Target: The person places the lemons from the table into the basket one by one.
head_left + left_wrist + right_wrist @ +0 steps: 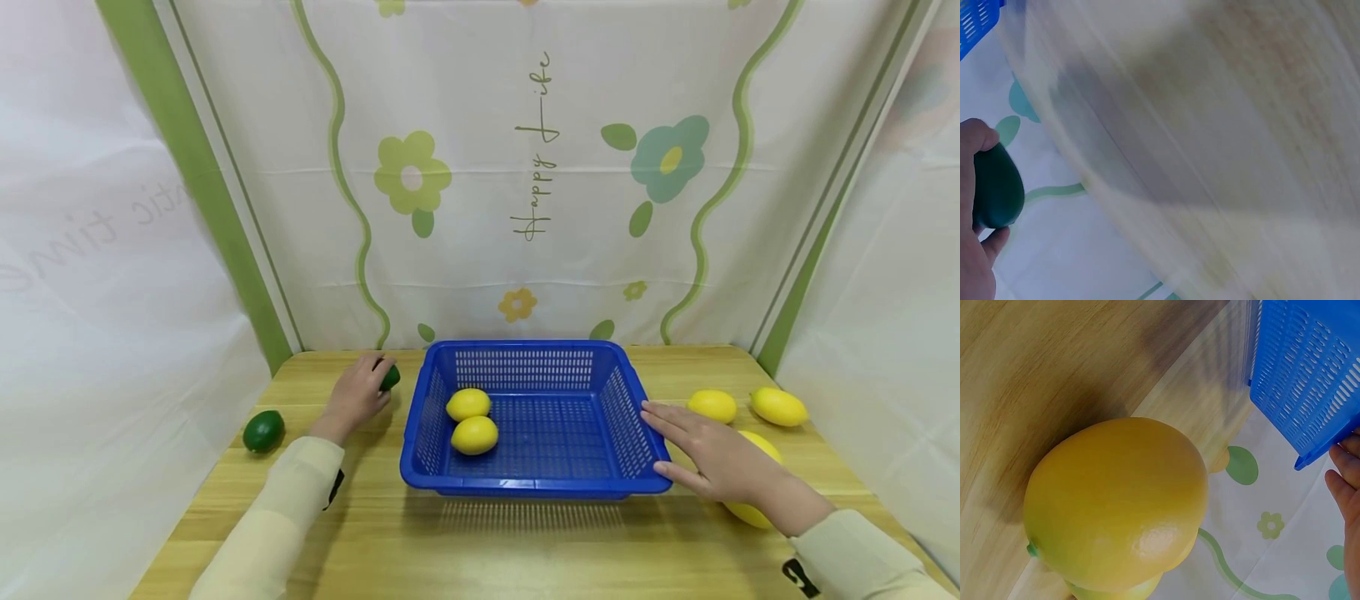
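My left hand (358,395) grips a dark green lime (390,378) to the left of the blue plastic basket (536,483). In the left wrist view the lime (999,187) sits between thumb and fingers, above the table's edge. Another green lime (263,432) lies on the table farther left. Inside the basket, two lemons (468,405) rest against each other at its left side. My right hand (712,454) touches the basket's right rim with fairly straight fingers; the right wrist view shows its fingertips (1340,457) at that rim.
Right of the basket lie a lemon (712,406) and another lemon (778,407). Yellow fruit (750,515) is partly hidden by my right forearm; one large yellow fruit (1116,500) fills much of the right wrist view. A printed curtain (480,250) hangs behind the wooden table (495,558).
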The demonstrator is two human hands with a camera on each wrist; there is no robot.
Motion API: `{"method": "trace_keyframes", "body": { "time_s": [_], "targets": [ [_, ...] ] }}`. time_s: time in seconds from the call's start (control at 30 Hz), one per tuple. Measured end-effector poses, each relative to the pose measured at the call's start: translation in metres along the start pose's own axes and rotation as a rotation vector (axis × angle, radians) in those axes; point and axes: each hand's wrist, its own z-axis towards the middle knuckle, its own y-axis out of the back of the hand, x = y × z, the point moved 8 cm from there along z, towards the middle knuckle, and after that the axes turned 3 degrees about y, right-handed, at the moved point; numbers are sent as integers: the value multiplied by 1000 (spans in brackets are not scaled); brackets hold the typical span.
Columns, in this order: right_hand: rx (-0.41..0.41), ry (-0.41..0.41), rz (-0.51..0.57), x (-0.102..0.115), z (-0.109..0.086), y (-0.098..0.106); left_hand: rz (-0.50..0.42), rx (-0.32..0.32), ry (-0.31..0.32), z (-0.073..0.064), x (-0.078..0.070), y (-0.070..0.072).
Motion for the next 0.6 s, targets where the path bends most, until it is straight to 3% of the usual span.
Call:
{"method": "trace_keyframes", "body": {
  "time_s": [0.3, 0.6],
  "targets": [
    [12, -8, -1, -1, 0, -2, 15, -251, -124, 1, -9, 23],
    [13, -14, 0, -1, 0, -1, 51, -326, -188, 2, -19, 39]
  ]
}}
